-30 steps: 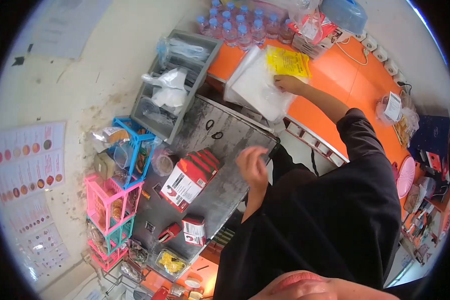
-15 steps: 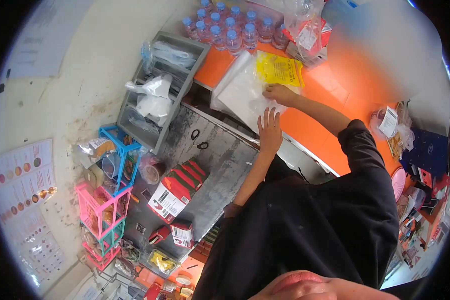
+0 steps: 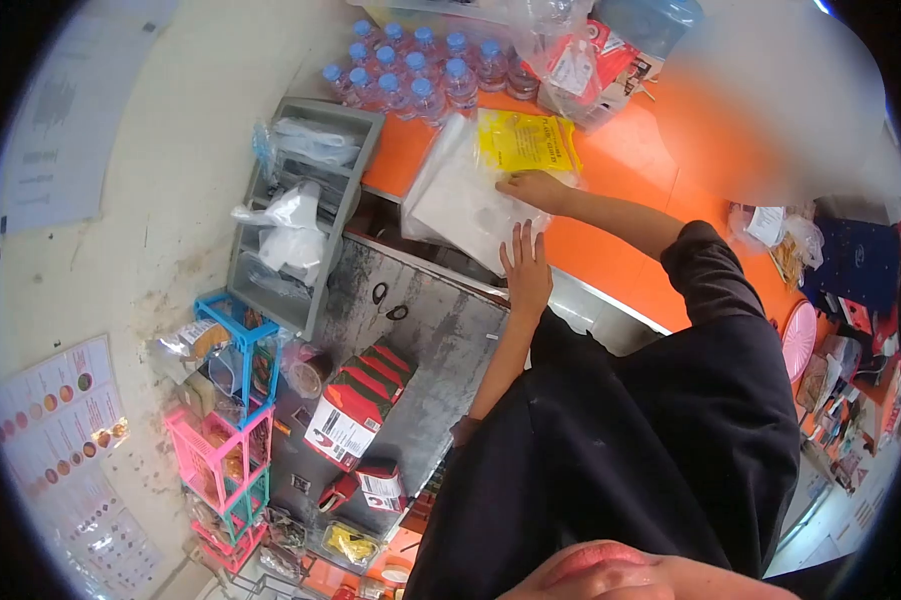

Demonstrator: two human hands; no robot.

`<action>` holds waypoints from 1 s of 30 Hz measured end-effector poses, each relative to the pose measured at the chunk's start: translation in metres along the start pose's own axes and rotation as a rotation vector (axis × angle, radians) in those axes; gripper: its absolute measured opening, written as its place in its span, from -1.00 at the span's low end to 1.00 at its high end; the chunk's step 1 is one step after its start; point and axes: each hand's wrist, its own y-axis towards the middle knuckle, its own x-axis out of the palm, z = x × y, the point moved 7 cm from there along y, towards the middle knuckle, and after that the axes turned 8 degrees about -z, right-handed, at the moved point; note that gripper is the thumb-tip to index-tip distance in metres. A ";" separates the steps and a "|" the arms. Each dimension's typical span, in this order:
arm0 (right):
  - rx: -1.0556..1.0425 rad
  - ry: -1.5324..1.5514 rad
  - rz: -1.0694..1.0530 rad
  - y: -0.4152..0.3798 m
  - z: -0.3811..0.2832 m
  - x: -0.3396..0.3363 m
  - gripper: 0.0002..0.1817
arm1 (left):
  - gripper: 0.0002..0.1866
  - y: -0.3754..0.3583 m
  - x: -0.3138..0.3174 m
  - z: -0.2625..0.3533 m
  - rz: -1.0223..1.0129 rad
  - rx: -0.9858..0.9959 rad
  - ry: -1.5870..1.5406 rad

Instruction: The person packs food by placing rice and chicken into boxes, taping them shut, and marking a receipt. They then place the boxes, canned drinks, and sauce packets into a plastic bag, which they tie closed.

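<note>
My right hand (image 3: 536, 190) has its fingers curled together on the upper face of a stack of clear plastic bags (image 3: 452, 200), seemingly pinching the plastic; the fingertips are partly hidden. A yellow printed packet (image 3: 528, 142) lies at the stack's far side, just beyond that hand. Close to the stack's near corner, my left hand (image 3: 527, 268) is open with its fingers spread, fingertips at the edge of the plastic. The stack rests on an orange counter (image 3: 620, 235) and reaches over its left edge.
Capped water bottles (image 3: 415, 75) stand behind the stack. To the left is a grey divided tray (image 3: 360, 165) with plastic bags. Scissors (image 3: 388, 302) and a red-green box (image 3: 362, 400) lie on the dark metal surface (image 3: 435, 325). Coloured baskets (image 3: 225, 455) line the wall.
The whole view has shifted and turned slightly with my head. Both hands stay at nearly the same places on the plastic bags.
</note>
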 end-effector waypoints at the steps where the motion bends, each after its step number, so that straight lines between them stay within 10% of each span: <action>1: -0.057 0.007 0.082 -0.003 -0.002 -0.006 -0.69 | -0.50 0.001 -0.001 0.000 0.008 -0.005 0.022; 6: 0.003 0.204 0.106 -0.011 0.005 -0.040 -0.82 | -0.51 -0.002 -0.002 0.007 -0.001 0.009 0.084; 8: 0.343 0.882 0.091 -0.001 0.038 -0.030 -0.82 | -0.51 -0.002 0.001 0.010 0.002 0.005 0.107; 13: -0.224 0.732 -0.049 -0.005 -0.020 -0.140 -0.81 | -0.48 -0.003 0.021 0.002 -0.035 -0.099 0.135; 16: -0.048 0.432 -0.341 -0.008 -0.016 -0.158 -0.57 | -0.49 -0.003 0.024 0.005 0.016 -0.107 0.232; 18: -0.412 0.160 -0.249 -0.005 -0.001 -0.078 -0.46 | -0.50 0.000 0.024 0.007 0.004 -0.121 0.222; 20: -0.410 -0.089 0.082 -0.029 -0.018 -0.047 -0.36 | -0.51 0.000 0.019 0.011 0.005 -0.153 0.202; 25: -0.185 -0.158 -0.058 -0.010 -0.033 -0.022 -0.54 | -0.50 -0.006 0.011 0.002 0.031 -0.136 0.207; 30: -0.351 0.088 0.361 -0.029 -0.054 -0.151 -0.71 | -0.45 -0.009 0.026 -0.015 0.085 -0.174 0.245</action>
